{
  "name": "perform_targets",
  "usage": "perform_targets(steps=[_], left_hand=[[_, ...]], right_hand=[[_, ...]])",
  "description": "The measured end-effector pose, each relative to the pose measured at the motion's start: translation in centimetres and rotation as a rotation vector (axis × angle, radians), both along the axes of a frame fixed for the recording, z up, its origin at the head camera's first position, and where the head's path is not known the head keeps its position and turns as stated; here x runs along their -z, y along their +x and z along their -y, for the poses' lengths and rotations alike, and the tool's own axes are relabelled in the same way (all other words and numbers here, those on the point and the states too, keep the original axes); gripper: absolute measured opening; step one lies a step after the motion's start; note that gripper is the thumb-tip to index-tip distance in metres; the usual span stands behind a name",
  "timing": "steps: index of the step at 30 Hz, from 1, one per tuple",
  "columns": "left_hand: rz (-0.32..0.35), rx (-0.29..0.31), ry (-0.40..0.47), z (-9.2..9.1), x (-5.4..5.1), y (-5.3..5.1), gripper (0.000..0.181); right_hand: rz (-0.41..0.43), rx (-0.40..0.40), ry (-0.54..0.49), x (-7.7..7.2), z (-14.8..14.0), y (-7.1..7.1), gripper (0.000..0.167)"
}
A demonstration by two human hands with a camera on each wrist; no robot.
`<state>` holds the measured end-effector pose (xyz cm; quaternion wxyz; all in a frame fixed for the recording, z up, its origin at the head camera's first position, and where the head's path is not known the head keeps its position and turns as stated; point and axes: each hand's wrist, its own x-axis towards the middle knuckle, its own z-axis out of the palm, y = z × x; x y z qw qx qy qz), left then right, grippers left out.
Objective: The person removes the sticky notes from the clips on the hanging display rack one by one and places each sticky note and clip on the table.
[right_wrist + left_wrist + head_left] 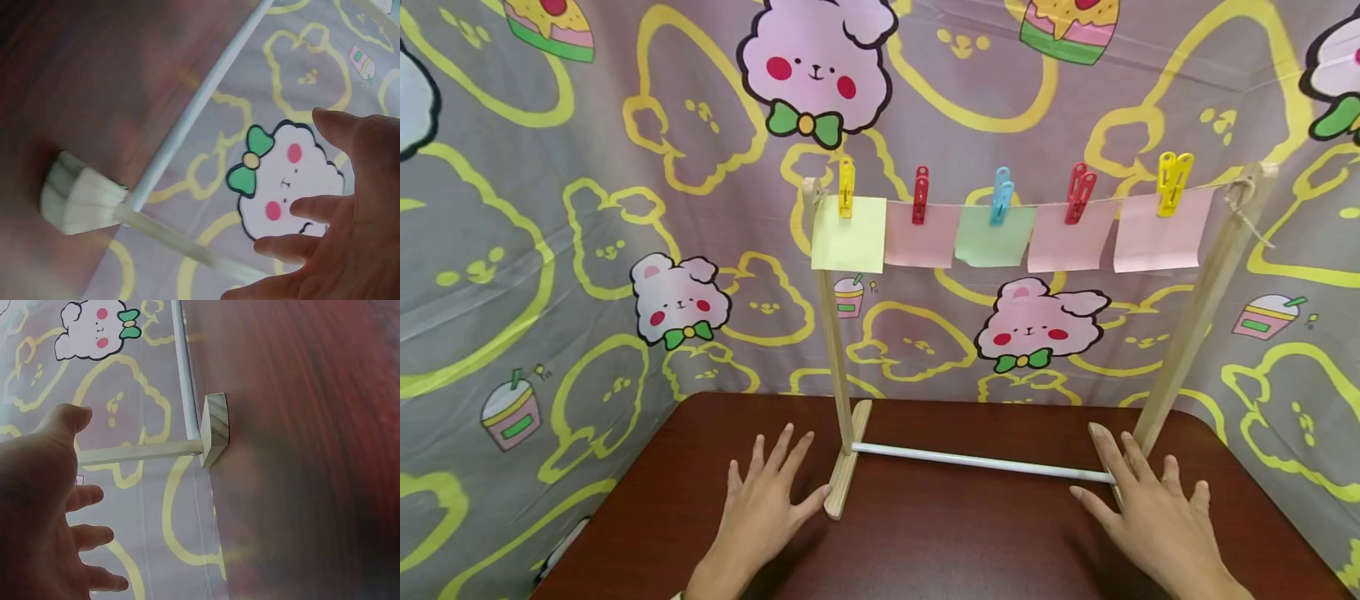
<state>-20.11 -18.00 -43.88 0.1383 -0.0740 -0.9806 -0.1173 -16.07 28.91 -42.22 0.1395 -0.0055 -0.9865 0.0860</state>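
Note:
A wooden frame with a white rod (985, 461) stands on the table. From its string hang a yellow note (850, 237), a green note (995, 237) and pink notes (1161, 233), each under a clothespin, such as the blue one (1002, 198). My left hand (762, 508), fingers spread and empty, is beside the left wooden foot (848, 467), which shows in the left wrist view (215, 428). My right hand (1165, 525), also spread and empty, is at the right foot (1105, 446), partly covering it; the right wrist view shows a gap between the hand (350, 231) and that foot (81, 197).
The dark red-brown table (955, 533) has rounded back corners. A grey cloth (587, 333) with cartoon prints hangs behind it and along its sides. A small dark and white object shows at the table's left edge.

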Motion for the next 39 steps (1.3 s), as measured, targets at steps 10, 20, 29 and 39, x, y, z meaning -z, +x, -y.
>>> perform_targets(steps=[10,20,29,39], left_hand=[[-0.167,0.044,0.064,-0.6,-1.1,-0.2,0.071],[-0.316,0.092,0.155,-1.6,-3.9,-0.5,0.061],[-0.346,0.167,0.298,-3.3,-7.4,-0.7,0.053],[-0.276,0.343,0.716,-4.6,-11.1,-1.8,0.048]], right_hand=[[-0.123,-0.055,0.043,-2.3,2.0,-0.3,0.080],[-0.215,-0.110,-0.011,-5.8,4.9,-0.5,0.076],[-0.257,-0.165,-0.045,-9.8,7.0,0.1,0.066],[-0.414,-0.306,-0.077,-12.8,9.1,-0.7,0.056]])
